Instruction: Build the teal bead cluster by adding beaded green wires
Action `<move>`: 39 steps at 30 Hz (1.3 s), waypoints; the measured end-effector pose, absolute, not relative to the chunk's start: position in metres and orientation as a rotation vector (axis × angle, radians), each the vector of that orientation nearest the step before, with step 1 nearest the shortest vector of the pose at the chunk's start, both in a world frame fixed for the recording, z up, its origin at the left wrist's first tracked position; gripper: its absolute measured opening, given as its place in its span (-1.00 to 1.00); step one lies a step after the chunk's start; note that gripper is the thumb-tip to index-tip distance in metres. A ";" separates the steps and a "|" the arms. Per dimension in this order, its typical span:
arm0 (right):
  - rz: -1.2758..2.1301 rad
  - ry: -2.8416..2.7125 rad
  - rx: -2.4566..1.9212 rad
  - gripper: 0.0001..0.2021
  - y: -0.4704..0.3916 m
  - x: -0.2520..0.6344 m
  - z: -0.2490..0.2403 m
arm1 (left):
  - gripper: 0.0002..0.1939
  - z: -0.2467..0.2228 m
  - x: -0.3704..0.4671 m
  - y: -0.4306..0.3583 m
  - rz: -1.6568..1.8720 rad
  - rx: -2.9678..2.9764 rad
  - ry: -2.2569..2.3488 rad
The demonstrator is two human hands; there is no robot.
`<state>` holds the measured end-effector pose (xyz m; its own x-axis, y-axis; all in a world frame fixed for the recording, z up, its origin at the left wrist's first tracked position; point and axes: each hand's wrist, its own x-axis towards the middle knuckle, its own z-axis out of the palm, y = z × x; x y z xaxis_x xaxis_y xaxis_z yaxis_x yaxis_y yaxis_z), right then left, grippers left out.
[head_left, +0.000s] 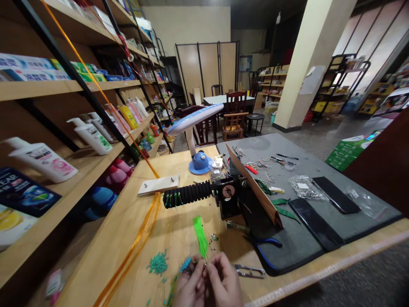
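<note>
At the front edge of the table my left hand [189, 285] and my right hand [223, 281] meet, thumbs and forefingers pinched together. A thin pale thread shows between the fingertips; anything smaller there is too fine to make out. Just beyond them lies a bundle of bright green threads [200, 236]. Blue beads [185, 265] cluster against my left fingers. To the left is a loose pile of teal beads [158, 262], and a few mixed small beads [213, 238] lie beyond my right hand. Metal thread snips [249, 271] rest beside my right hand.
A black ribbed roller [188, 194] with beaded strands sticks out from a clamp device [227, 192]. Orange cords [140, 238] run from a white block [159, 184] down the left. Blue-handled pliers [268, 242], a lamp [200, 162] and a grey mat [300, 164] are on the table.
</note>
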<state>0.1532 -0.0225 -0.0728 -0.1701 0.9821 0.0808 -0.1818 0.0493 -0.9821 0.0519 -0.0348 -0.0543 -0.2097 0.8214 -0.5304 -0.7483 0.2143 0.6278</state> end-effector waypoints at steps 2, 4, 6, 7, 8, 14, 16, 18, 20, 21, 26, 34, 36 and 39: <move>1.362 -1.250 -0.945 -0.67 -0.022 0.154 -0.073 | -0.51 -0.054 0.052 -0.035 1.437 0.077 1.069; 1.357 -1.259 -0.943 -0.68 -0.021 0.154 -0.073 | -0.50 -0.053 0.052 -0.035 1.436 0.063 1.073; 1.343 -1.259 -0.945 -0.68 -0.021 0.153 -0.073 | -0.49 -0.052 0.053 -0.035 1.439 0.051 1.078; 1.336 -1.260 -0.945 -0.69 -0.021 0.153 -0.073 | -0.49 -0.052 0.054 -0.035 1.441 0.049 1.083; 1.328 -1.268 -0.948 -0.69 -0.022 0.153 -0.073 | -0.49 -0.051 0.054 -0.035 1.443 0.051 1.090; 1.249 -1.347 -0.996 -0.72 -0.022 0.156 -0.072 | -0.50 -0.053 0.055 -0.034 1.479 0.090 1.097; 1.241 -1.353 -0.999 -0.72 -0.022 0.156 -0.072 | -0.55 -0.052 0.056 -0.034 1.477 0.110 1.070; 1.255 -1.335 -0.994 -0.70 -0.022 0.155 -0.071 | -0.56 -0.051 0.056 -0.034 1.472 0.102 1.055; 1.283 -1.287 -0.988 -0.66 -0.022 0.154 -0.070 | -0.52 -0.050 0.057 -0.034 1.466 0.072 1.067; 1.298 -1.263 -0.985 -0.65 -0.022 0.153 -0.070 | -0.50 -0.050 0.057 -0.034 1.469 0.056 1.077; 1.347 -1.228 -0.976 -0.61 -0.022 0.151 -0.071 | -0.53 -0.051 0.056 -0.033 1.470 0.059 1.094; 1.352 -1.218 -0.978 -0.60 -0.022 0.151 -0.069 | -0.45 -0.045 0.057 -0.032 1.464 0.026 1.139; 1.341 -1.212 -0.982 -0.61 -0.022 0.151 -0.069 | -0.45 -0.043 0.058 -0.032 1.455 0.028 1.139; 1.341 -1.220 -0.980 -0.61 -0.022 0.151 -0.070 | -0.45 -0.042 0.058 -0.032 1.445 0.052 1.149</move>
<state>0.1508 -0.0224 -0.0696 -0.1385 0.9880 0.0676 -0.1601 0.0450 -0.9861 0.0582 -0.0323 -0.0424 -0.2714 0.7748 -0.5710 -0.7306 0.2204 0.6463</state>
